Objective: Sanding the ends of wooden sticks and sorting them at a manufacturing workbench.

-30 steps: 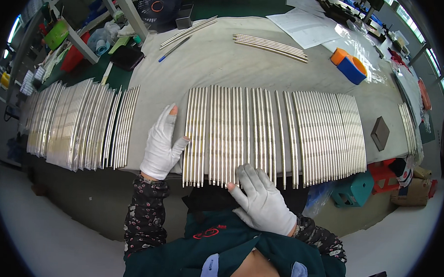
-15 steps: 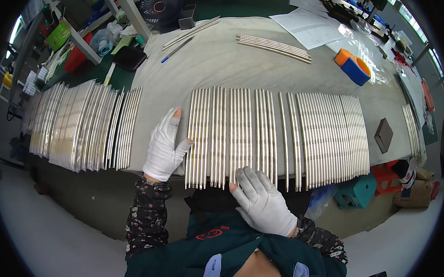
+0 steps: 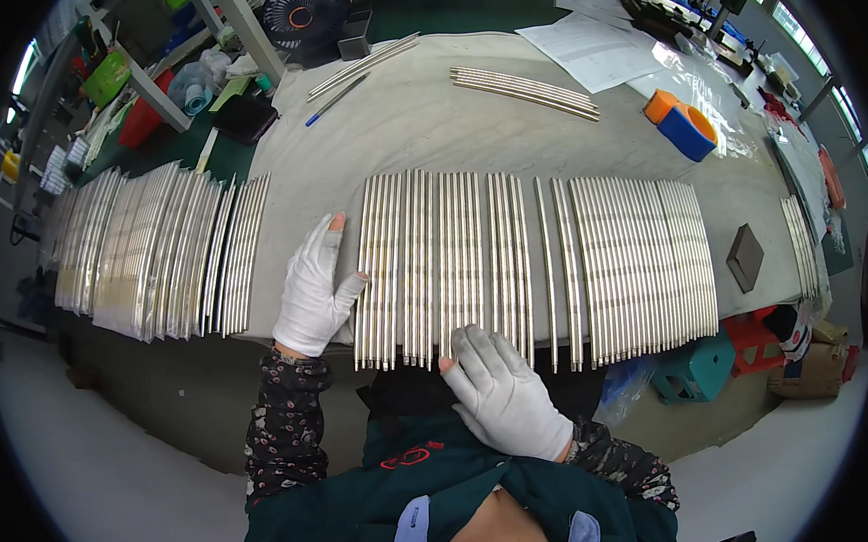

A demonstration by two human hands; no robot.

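Many metal rods (image 3: 459, 253) are lying in groups along the near edge of the table (image 3: 421, 125). The left hand (image 3: 313, 300) is resting beside the leftmost group, its grip wide; the right hand (image 3: 509, 392) is lying over some near ends, its grip flat and loose.

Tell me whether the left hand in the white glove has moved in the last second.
No: against the slim grey, blue-ended pen, the left hand has stayed practically in place, with no clear shift either way.
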